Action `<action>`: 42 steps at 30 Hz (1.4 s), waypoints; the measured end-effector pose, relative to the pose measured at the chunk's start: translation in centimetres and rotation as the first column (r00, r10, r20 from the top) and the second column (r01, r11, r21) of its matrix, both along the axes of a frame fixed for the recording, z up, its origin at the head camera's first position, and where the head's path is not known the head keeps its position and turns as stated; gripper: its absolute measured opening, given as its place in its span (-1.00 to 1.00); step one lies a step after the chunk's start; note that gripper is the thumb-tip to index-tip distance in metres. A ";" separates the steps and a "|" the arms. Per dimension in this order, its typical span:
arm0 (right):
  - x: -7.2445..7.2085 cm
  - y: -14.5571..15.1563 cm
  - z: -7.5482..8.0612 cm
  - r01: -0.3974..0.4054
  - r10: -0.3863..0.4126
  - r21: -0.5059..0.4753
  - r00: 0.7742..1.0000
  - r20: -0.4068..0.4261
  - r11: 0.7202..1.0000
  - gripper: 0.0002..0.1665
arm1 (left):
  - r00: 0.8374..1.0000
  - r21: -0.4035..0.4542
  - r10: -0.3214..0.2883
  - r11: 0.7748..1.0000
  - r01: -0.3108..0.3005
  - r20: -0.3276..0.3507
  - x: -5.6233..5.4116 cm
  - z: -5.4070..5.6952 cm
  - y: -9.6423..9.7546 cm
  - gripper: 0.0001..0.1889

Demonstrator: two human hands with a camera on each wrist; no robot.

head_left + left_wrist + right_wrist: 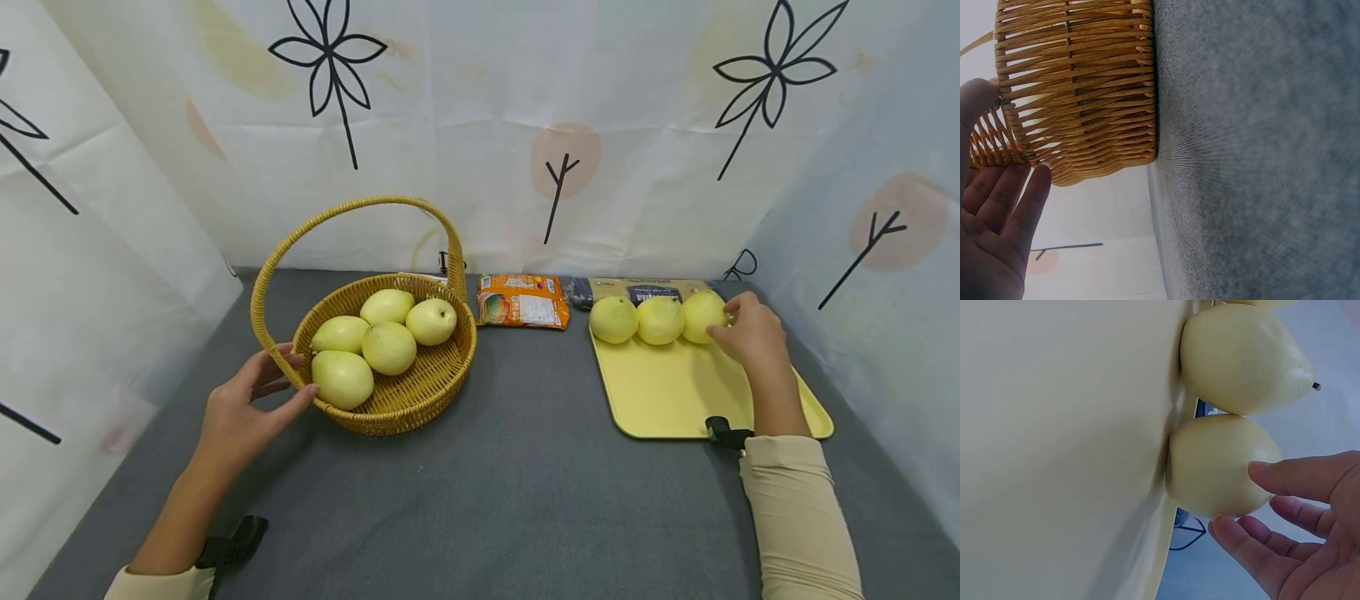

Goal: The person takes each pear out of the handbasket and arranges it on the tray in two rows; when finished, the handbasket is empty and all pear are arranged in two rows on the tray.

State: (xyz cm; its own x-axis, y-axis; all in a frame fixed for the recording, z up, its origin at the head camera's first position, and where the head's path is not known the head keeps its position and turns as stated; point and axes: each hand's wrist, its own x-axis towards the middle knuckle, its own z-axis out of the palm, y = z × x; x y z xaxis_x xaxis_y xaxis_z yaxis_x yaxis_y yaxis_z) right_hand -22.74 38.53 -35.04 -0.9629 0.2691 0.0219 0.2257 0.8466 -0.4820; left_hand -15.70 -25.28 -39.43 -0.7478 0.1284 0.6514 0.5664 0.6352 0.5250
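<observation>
My left hand [243, 410] pinches the near-left rim of a woven wicker basket [408, 408], by the foot of its tall handle. In the left wrist view, the thumb lies over the rim and the fingers [1030, 200] are against the outside. Several pale yellow-green pears [389, 348] lie in the basket. On a yellow tray [652, 400] at the right, three pears stand in a row along the far edge. My right hand [753, 333] has its thumb and fingertips around the rightmost pear [1216, 465], which sits on the tray beside the middle pear [1241, 359].
An orange packet [522, 302] lies at the back between basket and tray. Behind the tray's pears is a long beige and dark-blue package [600, 288]. Patterned white cloth walls [480, 167] close off the back and sides of the grey tabletop [480, 500].
</observation>
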 end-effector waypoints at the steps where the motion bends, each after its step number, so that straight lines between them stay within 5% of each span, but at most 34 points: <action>1: 0.0 0.0 0.0 -0.002 0.002 -0.004 1.000 0.001 1.000 -0.40 | 1.000 0.000 0.000 1.000 0.000 0.000 0.0 0.0 0.0 -0.29; 16: 0.1 0.0 0.5 -0.026 0.027 -0.015 0.999 0.022 1.000 -0.41 | 1.000 -0.004 -0.004 1.000 0.004 -0.008 0.1 0.1 -0.1 -0.30; 28: 0.6 -3.4 2.2 -0.103 0.118 0.100 0.981 -0.156 0.990 -0.56 | 1.000 -0.012 -0.004 1.000 0.004 -0.008 0.2 0.2 0.1 -0.30; 37: 0.3 -10.1 3.0 -0.293 0.332 0.195 0.918 -0.216 0.936 -0.67 | 1.000 -0.011 -0.001 1.000 0.001 -0.003 0.1 0.1 0.0 -0.30; 42: -0.4 -15.2 2.6 -0.448 0.507 0.264 0.830 -0.233 0.854 -0.75 | 1.000 -0.014 -0.005 1.000 0.005 -0.012 0.1 0.1 0.0 -0.30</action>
